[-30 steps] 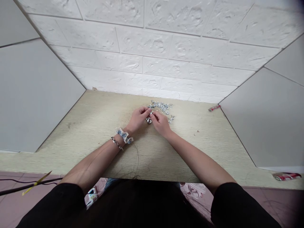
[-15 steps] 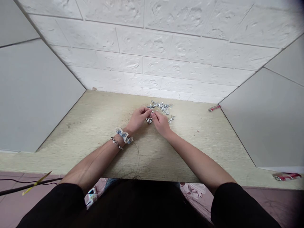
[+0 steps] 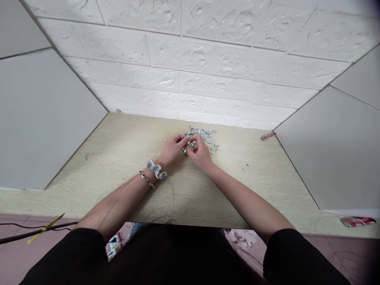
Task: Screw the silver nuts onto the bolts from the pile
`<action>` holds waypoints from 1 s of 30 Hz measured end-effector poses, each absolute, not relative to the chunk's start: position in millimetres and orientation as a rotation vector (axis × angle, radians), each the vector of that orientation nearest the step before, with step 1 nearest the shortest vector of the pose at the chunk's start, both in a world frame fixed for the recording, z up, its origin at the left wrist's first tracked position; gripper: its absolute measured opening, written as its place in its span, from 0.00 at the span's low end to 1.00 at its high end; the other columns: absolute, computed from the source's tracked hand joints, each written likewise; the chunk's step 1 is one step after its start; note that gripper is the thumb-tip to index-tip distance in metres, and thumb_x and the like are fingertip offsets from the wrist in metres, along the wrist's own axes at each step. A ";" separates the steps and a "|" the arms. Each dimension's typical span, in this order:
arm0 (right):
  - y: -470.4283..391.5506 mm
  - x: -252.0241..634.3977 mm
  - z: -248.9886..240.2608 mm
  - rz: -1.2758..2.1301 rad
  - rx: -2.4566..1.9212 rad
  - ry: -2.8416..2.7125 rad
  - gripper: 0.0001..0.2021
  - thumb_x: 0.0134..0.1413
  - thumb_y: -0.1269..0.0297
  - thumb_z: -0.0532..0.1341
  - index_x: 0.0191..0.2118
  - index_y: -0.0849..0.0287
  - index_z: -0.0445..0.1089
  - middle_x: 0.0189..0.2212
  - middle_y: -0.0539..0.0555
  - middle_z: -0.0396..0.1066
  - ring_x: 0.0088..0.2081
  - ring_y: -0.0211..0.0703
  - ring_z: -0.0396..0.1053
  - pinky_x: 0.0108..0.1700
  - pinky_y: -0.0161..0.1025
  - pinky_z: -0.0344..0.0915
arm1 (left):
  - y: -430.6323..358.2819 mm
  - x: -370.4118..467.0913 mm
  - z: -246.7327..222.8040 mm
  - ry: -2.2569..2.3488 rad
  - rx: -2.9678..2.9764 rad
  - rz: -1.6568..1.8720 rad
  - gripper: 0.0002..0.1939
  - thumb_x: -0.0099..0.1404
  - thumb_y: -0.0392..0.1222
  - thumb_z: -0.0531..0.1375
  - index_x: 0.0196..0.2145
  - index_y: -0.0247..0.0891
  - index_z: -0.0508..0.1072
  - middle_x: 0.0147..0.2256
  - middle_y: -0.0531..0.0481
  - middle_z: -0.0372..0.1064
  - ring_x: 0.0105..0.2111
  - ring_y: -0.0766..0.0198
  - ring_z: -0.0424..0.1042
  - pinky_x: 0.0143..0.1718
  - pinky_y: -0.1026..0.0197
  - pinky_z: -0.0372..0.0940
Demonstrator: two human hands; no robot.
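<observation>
In the head view my left hand pinches a small silver bolt between thumb and fingertips. My right hand is right beside it, thumb and index finger spread apart around the bolt's end; whether a fingertip touches it, I cannot tell. A heap of silver bolts, nuts and washers lies just beyond both hands. Two or so loose screws rest to the right of my right hand. Under the fingertips some shiny hardware is partly hidden.
The pale wooden tabletop ends at a white brick-patterned wall. Grey panels stand at left and right. One red object lies by the right panel, another red object at the near right edge.
My right thumb and index finger have parted from a closed pinch, so the bolt between the hands shows more. My left hand has stayed in place.
</observation>
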State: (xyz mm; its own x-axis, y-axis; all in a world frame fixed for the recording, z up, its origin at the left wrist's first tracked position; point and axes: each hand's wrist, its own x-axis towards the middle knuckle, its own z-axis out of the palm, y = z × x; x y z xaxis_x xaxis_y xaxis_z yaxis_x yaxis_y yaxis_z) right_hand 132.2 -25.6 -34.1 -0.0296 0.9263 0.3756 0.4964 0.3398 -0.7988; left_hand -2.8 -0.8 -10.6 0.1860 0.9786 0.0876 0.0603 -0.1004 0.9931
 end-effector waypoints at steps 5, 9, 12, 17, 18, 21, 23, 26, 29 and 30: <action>-23.7 134.5 -32.1 0.563 -1.281 -1.725 0.09 0.55 0.56 0.56 0.34 0.55 0.62 0.32 0.49 0.66 0.28 0.37 0.61 0.33 0.38 0.60 | -3.5 -1.3 -7.0 1.083 1.405 1.109 0.17 0.54 0.53 0.62 0.26 0.34 0.72 0.24 0.52 0.67 0.26 0.68 0.64 0.30 0.63 0.59; -22.6 136.1 -31.3 0.513 -1.169 -1.800 0.13 0.61 0.57 0.49 0.28 0.56 0.61 0.28 0.50 0.66 0.33 0.40 0.62 0.38 0.39 0.60 | -2.5 -0.5 -7.8 1.073 1.380 1.110 0.19 0.52 0.56 0.63 0.26 0.34 0.72 0.24 0.52 0.67 0.26 0.68 0.64 0.30 0.63 0.60; -21.7 136.5 -32.6 0.509 -1.157 -1.793 0.13 0.62 0.58 0.48 0.29 0.55 0.61 0.28 0.50 0.65 0.33 0.40 0.63 0.38 0.39 0.60 | -0.8 -0.5 -10.2 1.051 1.360 1.121 0.19 0.52 0.56 0.64 0.27 0.34 0.72 0.24 0.52 0.68 0.26 0.68 0.64 0.31 0.63 0.61; -21.9 135.0 -35.2 0.508 -1.189 -1.758 0.07 0.59 0.59 0.51 0.34 0.55 0.62 0.32 0.51 0.66 0.33 0.41 0.63 0.37 0.39 0.61 | -0.8 -2.2 -10.2 1.079 1.392 1.113 0.17 0.55 0.53 0.62 0.28 0.34 0.72 0.25 0.51 0.68 0.27 0.68 0.65 0.31 0.63 0.61; -22.3 134.4 -35.6 0.521 -1.198 -1.752 0.06 0.58 0.60 0.52 0.36 0.55 0.62 0.33 0.51 0.67 0.32 0.40 0.63 0.36 0.39 0.61 | -1.2 -2.5 -9.5 1.085 1.397 1.107 0.17 0.55 0.53 0.62 0.28 0.34 0.72 0.25 0.51 0.69 0.27 0.67 0.65 0.31 0.63 0.61; -24.5 132.3 -36.3 0.563 -1.208 -1.739 0.06 0.54 0.64 0.54 0.39 0.55 0.60 0.35 0.50 0.67 0.27 0.36 0.61 0.32 0.38 0.60 | -2.4 -3.2 -7.4 1.098 1.405 1.099 0.17 0.55 0.53 0.62 0.28 0.34 0.72 0.26 0.50 0.69 0.27 0.67 0.66 0.31 0.63 0.61; -25.9 131.5 -35.7 0.584 -1.225 -1.730 0.08 0.52 0.65 0.55 0.40 0.54 0.59 0.36 0.49 0.67 0.25 0.35 0.60 0.31 0.37 0.59 | -2.7 -3.3 -6.9 1.098 1.398 1.107 0.16 0.55 0.53 0.62 0.28 0.34 0.72 0.26 0.50 0.69 0.28 0.67 0.66 0.31 0.63 0.61; -26.7 132.0 -33.6 0.625 -1.275 -1.702 0.10 0.52 0.60 0.56 0.41 0.54 0.58 0.36 0.49 0.67 0.23 0.33 0.58 0.30 0.37 0.59 | -2.3 -3.3 -8.0 1.089 1.379 1.116 0.17 0.55 0.53 0.62 0.28 0.34 0.72 0.25 0.51 0.68 0.27 0.67 0.65 0.30 0.63 0.60; -25.0 133.9 -31.7 0.578 -1.274 -1.701 0.08 0.56 0.57 0.54 0.37 0.55 0.60 0.34 0.49 0.66 0.27 0.36 0.61 0.33 0.38 0.60 | -1.6 -2.4 -10.4 1.064 1.359 1.105 0.17 0.55 0.53 0.63 0.28 0.34 0.72 0.25 0.51 0.67 0.26 0.68 0.65 0.30 0.63 0.61; -24.2 134.6 -31.5 0.550 -1.260 -1.716 0.08 0.58 0.56 0.53 0.35 0.55 0.60 0.33 0.50 0.66 0.30 0.38 0.62 0.35 0.39 0.60 | -1.5 -1.9 -11.2 1.052 1.348 1.100 0.17 0.54 0.53 0.63 0.28 0.34 0.72 0.25 0.51 0.68 0.26 0.68 0.65 0.30 0.63 0.62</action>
State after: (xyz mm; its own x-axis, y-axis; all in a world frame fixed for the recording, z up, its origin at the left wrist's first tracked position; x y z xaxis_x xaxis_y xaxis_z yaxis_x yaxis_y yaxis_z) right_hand 134.6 -24.2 -31.5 -0.0664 0.9125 0.4038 0.5074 0.3793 -0.7737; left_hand -1.9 -1.5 -11.2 0.1899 0.9802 0.0555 0.0115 -0.0587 0.9982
